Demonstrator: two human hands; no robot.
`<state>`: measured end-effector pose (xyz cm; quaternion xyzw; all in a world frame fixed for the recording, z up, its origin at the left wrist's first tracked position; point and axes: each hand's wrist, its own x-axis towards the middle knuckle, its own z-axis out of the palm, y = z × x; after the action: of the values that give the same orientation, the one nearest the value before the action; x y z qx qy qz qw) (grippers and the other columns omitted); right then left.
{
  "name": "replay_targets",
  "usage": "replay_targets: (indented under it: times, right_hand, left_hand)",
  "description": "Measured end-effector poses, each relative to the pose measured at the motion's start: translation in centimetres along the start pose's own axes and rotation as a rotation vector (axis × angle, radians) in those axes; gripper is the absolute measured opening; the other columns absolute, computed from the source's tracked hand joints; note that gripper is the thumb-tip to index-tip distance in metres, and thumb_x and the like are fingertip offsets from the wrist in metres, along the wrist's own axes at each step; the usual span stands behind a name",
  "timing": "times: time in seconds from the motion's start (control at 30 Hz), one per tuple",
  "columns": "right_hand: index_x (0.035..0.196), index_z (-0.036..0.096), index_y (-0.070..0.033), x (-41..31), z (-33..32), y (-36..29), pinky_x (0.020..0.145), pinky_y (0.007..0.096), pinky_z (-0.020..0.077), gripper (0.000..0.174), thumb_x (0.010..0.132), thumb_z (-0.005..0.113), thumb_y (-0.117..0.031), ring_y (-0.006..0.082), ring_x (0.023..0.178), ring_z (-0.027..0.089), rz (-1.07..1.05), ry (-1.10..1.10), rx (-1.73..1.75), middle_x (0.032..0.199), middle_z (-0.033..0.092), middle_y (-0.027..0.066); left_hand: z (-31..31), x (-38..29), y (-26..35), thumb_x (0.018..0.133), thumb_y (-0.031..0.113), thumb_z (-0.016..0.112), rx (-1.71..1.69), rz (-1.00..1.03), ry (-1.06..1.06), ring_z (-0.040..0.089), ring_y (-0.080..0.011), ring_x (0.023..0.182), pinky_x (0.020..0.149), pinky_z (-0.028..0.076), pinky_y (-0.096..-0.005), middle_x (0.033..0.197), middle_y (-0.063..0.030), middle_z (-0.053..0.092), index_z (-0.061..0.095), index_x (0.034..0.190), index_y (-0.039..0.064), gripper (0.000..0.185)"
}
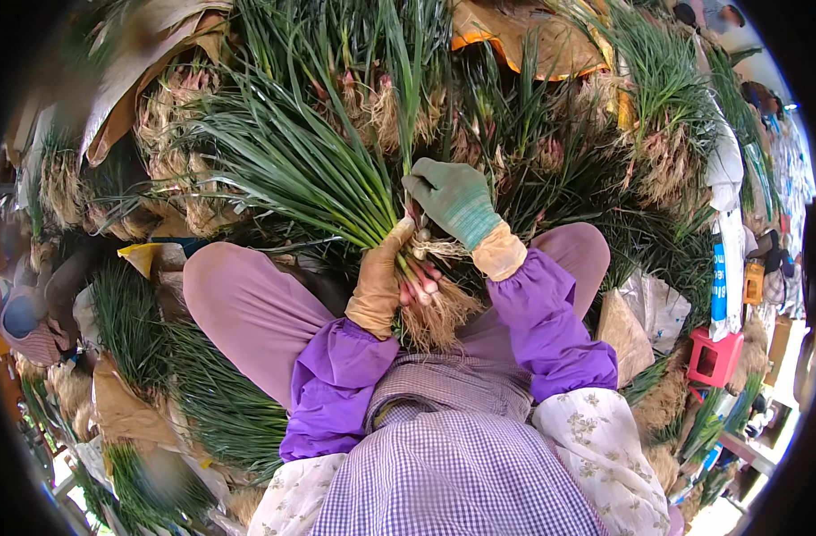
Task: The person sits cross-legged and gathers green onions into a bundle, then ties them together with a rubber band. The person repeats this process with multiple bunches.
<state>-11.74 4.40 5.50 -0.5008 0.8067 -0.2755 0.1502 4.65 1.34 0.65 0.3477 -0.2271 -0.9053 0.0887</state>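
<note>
My left hand (379, 278), in a tan rubber glove, grips a bunch of spring onions (341, 194). Its long green leaves fan up and to the left. Below the fist, pinkish-white bulbs (418, 288) and tangled pale roots (438, 315) hang out. My right hand (453, 201) wears a green knit-cuffed glove over a tan one. Thumb and fingers pinch a single onion stalk (408, 127) just above the left thumb; its leaves point straight up. A small pale bulb and some roots show under the right hand, partly hidden, so which stalk they belong to is unclear.
Piles of rooted spring onions (381, 110) lie in front and at both sides. Brown sheets (535, 40) cover parts of them. A red plastic stool (715, 357) and a white printed sack (733, 268) are at right. Another person (32, 315) sits at far left.
</note>
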Motion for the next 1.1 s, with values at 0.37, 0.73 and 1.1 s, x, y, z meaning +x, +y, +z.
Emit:
replay_targets:
  times: [0.37, 0.73, 1.1]
  right_hand:
    - [0.078, 0.066, -0.010, 3.1, 1.5, 4.8, 0.055, 0.0330, 0.0475, 0.023, 0.087, 0.062, -0.030, 0.0161, 0.058, 0.061, 0.372, 0.630, 0.025, 0.067, 0.064, 0.0055]
    - [0.106, 0.066, -0.003, -4.8, 0.7, 0.4, 0.047, 0.0245, 0.0474, 0.020, 0.089, 0.063, -0.015, 0.0103, 0.058, 0.059, 0.444, 0.143, 0.740, 0.081, 0.068, 0.0044]
    - [0.094, 0.066, -0.002, -2.1, 0.0, -0.8, 0.057, 0.0284, 0.0464, 0.035, 0.091, 0.061, -0.036, 0.0119, 0.061, 0.055, 0.296, -0.257, 0.514, 0.067, 0.057, 0.0021]
  left_hand:
    - [0.3, -1.3, -0.6, 0.093, 0.032, 0.057, -0.327, 0.029, -0.138, 0.061, -0.0204, 0.049, 0.044, 0.055, -0.0351, 0.075, -0.0023, 0.061, 0.057, 0.112, 0.004, 0.034]
    - [-0.5, -1.4, -1.2, 0.092, 0.030, 0.057, -0.072, 0.117, -0.127, 0.065, -0.0176, 0.080, 0.061, 0.058, -0.0319, 0.111, -0.0087, 0.063, 0.048, 0.132, 0.002, 0.050]
    - [-0.7, -2.1, 0.0, 0.090, 0.022, 0.056, -0.106, 0.116, -0.067, 0.067, -0.0312, 0.076, 0.060, 0.060, -0.0393, 0.095, -0.0141, 0.063, 0.057, 0.104, -0.002, 0.028]
